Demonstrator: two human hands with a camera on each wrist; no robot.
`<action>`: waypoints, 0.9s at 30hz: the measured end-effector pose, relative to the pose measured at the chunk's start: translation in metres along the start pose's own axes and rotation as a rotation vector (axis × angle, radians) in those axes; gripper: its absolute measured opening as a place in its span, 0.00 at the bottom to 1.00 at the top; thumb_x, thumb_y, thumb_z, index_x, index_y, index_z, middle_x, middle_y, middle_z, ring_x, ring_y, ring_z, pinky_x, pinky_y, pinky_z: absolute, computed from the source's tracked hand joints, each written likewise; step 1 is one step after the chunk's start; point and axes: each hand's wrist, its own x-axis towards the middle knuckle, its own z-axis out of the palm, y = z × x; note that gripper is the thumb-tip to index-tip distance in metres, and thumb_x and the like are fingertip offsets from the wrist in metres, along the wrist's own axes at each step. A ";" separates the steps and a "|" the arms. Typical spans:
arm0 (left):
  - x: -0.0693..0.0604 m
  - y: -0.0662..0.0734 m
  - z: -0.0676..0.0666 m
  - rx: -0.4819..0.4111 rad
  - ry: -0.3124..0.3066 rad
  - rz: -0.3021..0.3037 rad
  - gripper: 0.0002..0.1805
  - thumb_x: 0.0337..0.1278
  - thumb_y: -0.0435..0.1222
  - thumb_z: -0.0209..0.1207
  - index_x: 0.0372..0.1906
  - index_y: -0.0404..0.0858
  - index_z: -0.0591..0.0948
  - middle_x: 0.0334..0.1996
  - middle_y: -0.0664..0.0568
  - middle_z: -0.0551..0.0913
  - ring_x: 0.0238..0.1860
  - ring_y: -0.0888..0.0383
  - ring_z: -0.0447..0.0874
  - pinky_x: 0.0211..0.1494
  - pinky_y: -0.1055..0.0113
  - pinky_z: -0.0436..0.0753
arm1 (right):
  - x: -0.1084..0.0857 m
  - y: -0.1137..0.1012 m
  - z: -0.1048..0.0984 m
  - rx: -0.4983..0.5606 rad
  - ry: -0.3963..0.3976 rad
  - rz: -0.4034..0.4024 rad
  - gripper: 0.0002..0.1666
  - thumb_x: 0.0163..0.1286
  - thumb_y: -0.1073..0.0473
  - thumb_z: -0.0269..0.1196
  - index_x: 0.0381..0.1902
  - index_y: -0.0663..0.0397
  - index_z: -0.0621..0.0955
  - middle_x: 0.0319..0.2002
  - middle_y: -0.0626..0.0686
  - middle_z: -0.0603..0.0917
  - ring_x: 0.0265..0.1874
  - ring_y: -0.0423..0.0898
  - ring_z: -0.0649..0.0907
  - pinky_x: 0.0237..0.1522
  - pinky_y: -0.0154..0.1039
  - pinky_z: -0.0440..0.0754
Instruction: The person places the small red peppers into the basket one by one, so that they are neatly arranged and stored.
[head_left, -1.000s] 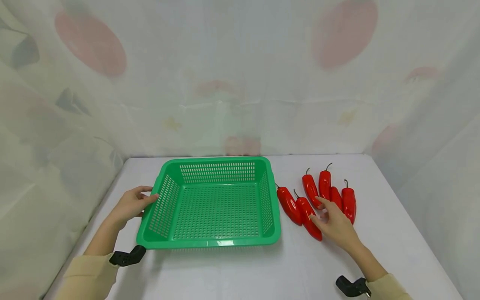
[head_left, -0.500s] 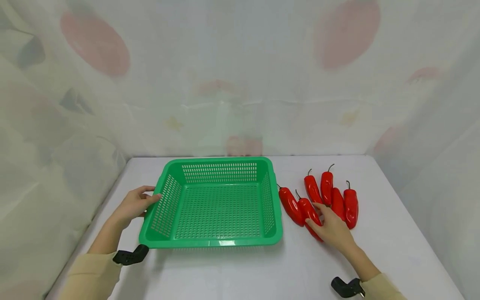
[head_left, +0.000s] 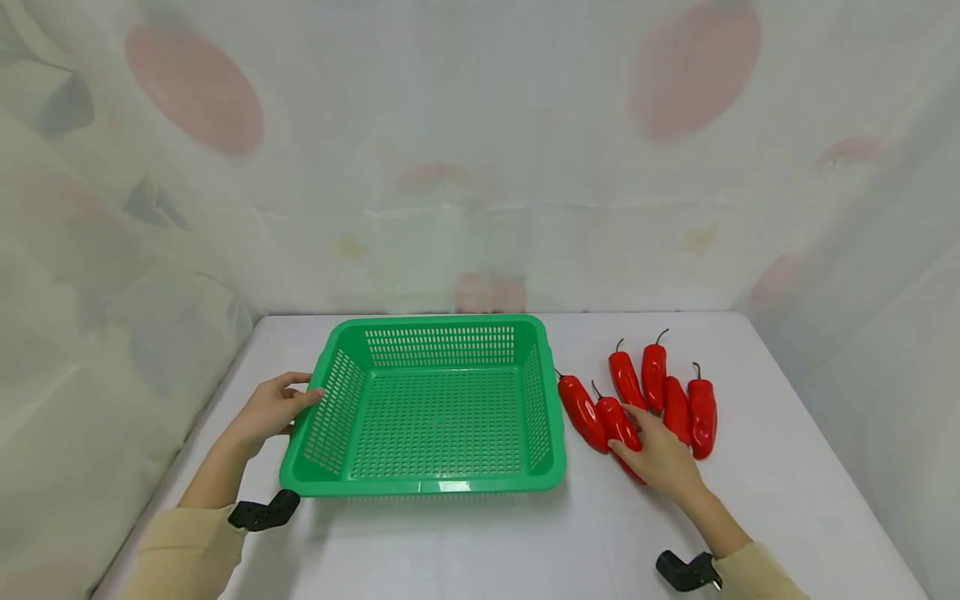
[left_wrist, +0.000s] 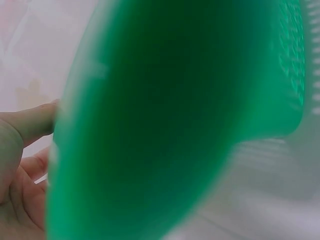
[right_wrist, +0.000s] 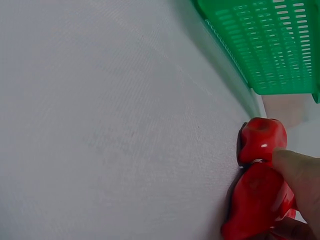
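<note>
A green plastic basket [head_left: 420, 487] with slotted walls stands on the white table, nothing inside it. My left hand [head_left: 270, 410] grips its left rim, thumb over the edge and fingers outside. In the left wrist view the basket wall [left_wrist: 260, 115] fills the middle, blurred, beside the hand [left_wrist: 20, 175]. To the basket's right, my right hand [head_left: 660, 457] pinches a red chili pepper [head_left: 617, 421] between thumb and fingers, its stem pointing away from me. That pepper [right_wrist: 255, 200] still lies on the table. Another red pepper [head_left: 582, 414] lies against its left side, close to the basket.
Several more red peppers lie behind and right of the right hand, among them a far one [head_left: 654, 377] and the rightmost one [head_left: 702, 417]. A patterned white curtain [head_left: 480, 167] closes off the back and both sides of the table [head_left: 480, 550].
My right hand has moved slightly left and down, and its fingers have closed on the pepper. The left hand keeps its place on the basket. The view has shifted slightly.
</note>
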 end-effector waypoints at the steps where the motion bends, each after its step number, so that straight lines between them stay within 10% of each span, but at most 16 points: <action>1: 0.000 0.000 0.000 0.001 0.000 -0.001 0.40 0.61 0.52 0.52 0.67 0.29 0.56 0.49 0.32 0.74 0.34 0.57 0.81 0.40 0.55 0.82 | 0.000 0.000 0.000 -0.001 0.000 -0.001 0.41 0.49 0.54 0.72 0.60 0.59 0.70 0.48 0.61 0.79 0.45 0.57 0.79 0.35 0.52 0.82; 27: 0.001 0.000 0.000 0.001 0.000 -0.014 0.40 0.61 0.52 0.52 0.67 0.29 0.56 0.50 0.32 0.73 0.34 0.57 0.81 0.39 0.56 0.82 | 0.000 -0.011 -0.015 -0.053 0.034 0.043 0.39 0.51 0.54 0.70 0.60 0.60 0.70 0.38 0.59 0.82 0.37 0.55 0.80 0.33 0.51 0.83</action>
